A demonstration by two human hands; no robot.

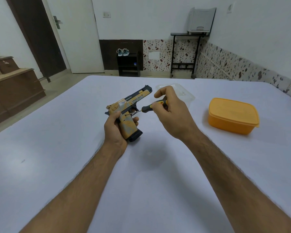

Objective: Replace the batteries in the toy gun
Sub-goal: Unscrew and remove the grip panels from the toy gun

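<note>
A big table (pixel 57 165) with a pale white cover fills most of the view. Two bare arms reach out over it from the near edge. On the right side of the table sits an orange box (pixel 233 115) with its lid on. It is well apart from the hands. A clear plastic tub (pixel 186 95) stands farther back, partly hidden behind the right hand. The toy gun (pixel 128 111) is held up above the middle of the table. It is tan and gray with dark parts, and its barrel points far and to the right. Its dark bottom end points down toward the near side. The left hand (pixel 115 130) grips the handle of the gun, with the thumb on the near side and the fingers curled round the far side. The right hand (pixel 170 113) is just to the right of the gun. Its fingers are bent and pinch a screwdriver (pixel 154 105) that has a black and yellow handle. The thin metal tip of the screwdriver touches the side of the gun, just above the handle. At the far end of the room are a white door, a small dark shelf (pixel 128 64) with a pair of shoes (pixel 122 52) on top, and a tall black stand (pixel 185 52) by the wall.
</note>
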